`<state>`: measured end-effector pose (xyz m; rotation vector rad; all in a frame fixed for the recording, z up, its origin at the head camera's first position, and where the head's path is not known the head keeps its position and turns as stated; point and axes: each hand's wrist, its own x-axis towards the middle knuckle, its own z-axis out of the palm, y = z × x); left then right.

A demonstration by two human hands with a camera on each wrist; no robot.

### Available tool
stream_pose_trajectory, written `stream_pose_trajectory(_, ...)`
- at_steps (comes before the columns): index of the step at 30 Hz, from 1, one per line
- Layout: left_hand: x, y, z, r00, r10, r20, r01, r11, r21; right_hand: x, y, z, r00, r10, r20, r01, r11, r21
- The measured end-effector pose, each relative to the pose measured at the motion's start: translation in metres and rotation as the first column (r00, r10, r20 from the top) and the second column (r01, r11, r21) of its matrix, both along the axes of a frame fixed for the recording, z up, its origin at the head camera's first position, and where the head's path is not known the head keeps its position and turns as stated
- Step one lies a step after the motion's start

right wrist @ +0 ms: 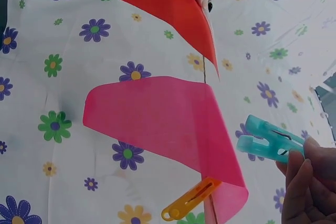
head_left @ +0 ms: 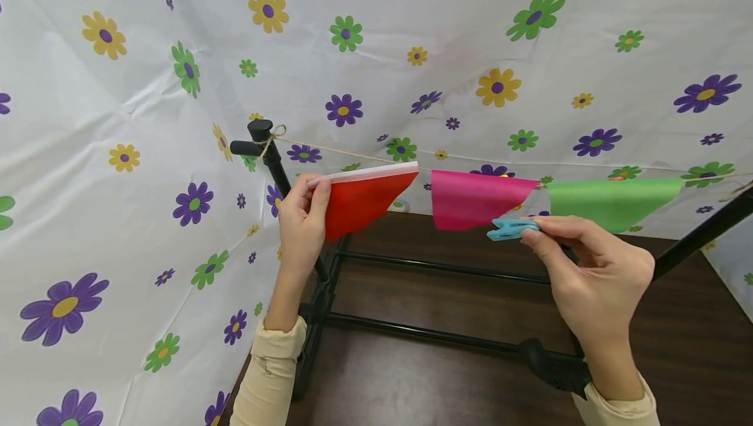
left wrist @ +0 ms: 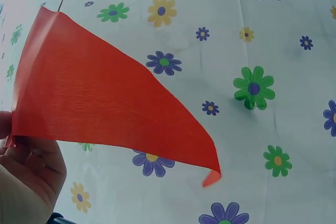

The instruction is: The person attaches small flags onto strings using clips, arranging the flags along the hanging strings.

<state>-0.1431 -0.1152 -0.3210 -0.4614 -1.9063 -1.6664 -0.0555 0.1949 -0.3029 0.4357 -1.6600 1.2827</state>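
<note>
A red pennant flag (head_left: 367,194) with a white strip along its top edge hangs from my left hand (head_left: 302,223), whose thumb and fingers pinch its left top corner. The flag's top lies along the string (head_left: 338,149). My right hand (head_left: 594,276) pinches a light blue clothespin (head_left: 513,229) by its handle end, in front of the gap between the pink flag (head_left: 470,197) and the green flag (head_left: 612,200). In the right wrist view the clothespin (right wrist: 268,141) points away from the fingers, apart from the pink flag. An orange clothespin (right wrist: 190,199) sits on the pink flag's edge.
The string is tied to a black post (head_left: 270,158) at the left and runs toward another black post (head_left: 718,233) at the right. Black rails (head_left: 423,331) cross low over the dark wood floor (head_left: 441,380). Flowered white sheeting (head_left: 376,80) stands behind and at the left.
</note>
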Motion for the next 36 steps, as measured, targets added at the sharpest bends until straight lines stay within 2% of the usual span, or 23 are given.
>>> stream_pose_trajectory(10, -0.001, 0.002, 0.005, 1.0, -0.006, -0.008, 0.006, 1.0, -0.021, -0.003, 0.0, 0.006, 1.0, -0.013, -0.009, 0.013, 1.0, -0.01)
stream_pose_trajectory(14, -0.003, 0.004, 0.008, 1.0, -0.002, -0.021, 0.002, 1.0, -0.023, -0.007, -0.001, 0.01, 1.0, 0.009, -0.012, -0.009, 1.0, -0.027)
stream_pose_trajectory(18, -0.006, 0.005, 0.013, 1.0, 0.017, -0.022, -0.017, 1.0, -0.022, -0.013, -0.004, 0.017, 0.999, 0.027, -0.021, -0.028, 0.999, -0.029)
stream_pose_trajectory(27, -0.014, 0.006, 0.019, 0.995, 0.083, 0.048, -0.082, 0.996, -0.022, -0.025, -0.015, 0.032, 0.999, 0.052, 0.002, -0.052, 0.998, 0.035)
stream_pose_trajectory(36, -0.023, 0.008, 0.021, 0.997, 0.071, 0.032, -0.071, 0.997, -0.016, -0.046, -0.034, 0.052, 0.995, 0.101, -0.016, -0.1, 0.992, 0.071)
